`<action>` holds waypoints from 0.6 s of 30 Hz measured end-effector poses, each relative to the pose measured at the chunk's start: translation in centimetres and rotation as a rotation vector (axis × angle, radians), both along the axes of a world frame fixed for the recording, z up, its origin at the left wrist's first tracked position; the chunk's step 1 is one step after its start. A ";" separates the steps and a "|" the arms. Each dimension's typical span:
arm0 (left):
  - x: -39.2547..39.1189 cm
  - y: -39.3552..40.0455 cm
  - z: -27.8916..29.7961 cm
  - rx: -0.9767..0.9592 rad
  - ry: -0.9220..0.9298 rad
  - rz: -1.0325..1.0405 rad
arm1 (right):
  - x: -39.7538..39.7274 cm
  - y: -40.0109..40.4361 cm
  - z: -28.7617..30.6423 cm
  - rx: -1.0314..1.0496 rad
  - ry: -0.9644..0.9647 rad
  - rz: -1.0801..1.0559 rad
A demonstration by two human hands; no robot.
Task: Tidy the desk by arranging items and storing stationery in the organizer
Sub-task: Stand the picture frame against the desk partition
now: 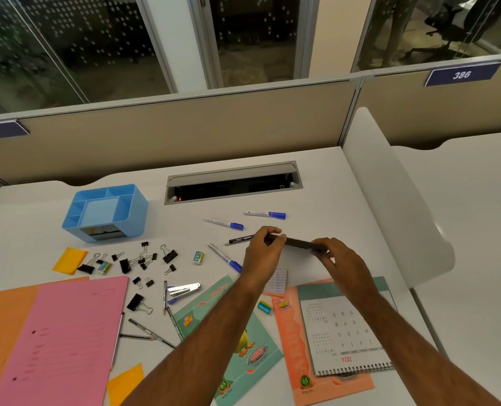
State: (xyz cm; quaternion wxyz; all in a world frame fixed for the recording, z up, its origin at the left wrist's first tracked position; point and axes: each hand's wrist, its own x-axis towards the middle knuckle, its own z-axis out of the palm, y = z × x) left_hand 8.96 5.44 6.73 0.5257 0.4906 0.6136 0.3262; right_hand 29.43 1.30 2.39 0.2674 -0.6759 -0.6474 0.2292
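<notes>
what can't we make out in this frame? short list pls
Head view only:
- Dark flat object held between left hand and right hand: edge-on, ends covered by fingers, type unclear.
- Black marker: one end hidden behind the left hand.
- Blue organizer: front drawer contents in shadow.
- Orange folder: covered by pink folder, cut by the left edge.
- Desk calendar: print blurred.

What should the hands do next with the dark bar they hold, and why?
Probably carry the dark bar left to the organizer and drop it into a compartment. Both the left hand and right hand already have a grip on its ends above the desk, and the organizer's compartments look empty. What the bar is, I cannot tell.
</notes>
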 end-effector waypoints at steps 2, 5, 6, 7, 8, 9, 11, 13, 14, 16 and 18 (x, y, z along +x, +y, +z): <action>-0.2 0.3 0.3 0.016 -0.048 -0.003 | -0.2 0.3 0.5 -0.003 0.083 -0.029; -0.9 0.6 0.4 0.041 -0.078 0.016 | -0.1 0.6 0.9 -0.036 0.192 -0.074; -1.2 0.7 0.2 0.053 -0.076 0.040 | -0.1 0.5 1.2 -0.046 0.231 -0.094; -1.6 0.8 0.0 0.060 -0.071 0.064 | 0.1 0.5 1.5 -0.053 0.284 -0.116; -1.9 0.9 -0.3 0.061 -0.059 0.082 | 0.2 0.5 1.9 -0.062 0.338 -0.135; -2.3 0.9 -0.5 0.054 -0.044 0.091 | 0.3 0.5 2.2 -0.072 0.387 -0.150; -2.9 0.9 -1.1 0.039 -0.009 0.095 | 0.7 0.6 2.8 -0.100 0.456 -0.163; -3.3 0.7 -1.5 0.025 -0.005 0.079 | 1.0 0.6 3.4 -0.128 0.512 -0.150; -3.5 0.5 -1.6 0.018 -0.012 0.053 | 1.1 0.6 3.6 -0.136 0.531 -0.141; -3.6 0.2 -1.8 0.015 -0.033 -0.009 | 1.1 0.5 4.2 -0.151 0.555 -0.135; -3.6 0.2 -1.9 0.011 -0.073 -0.057 | 1.0 0.6 4.7 -0.167 0.605 -0.150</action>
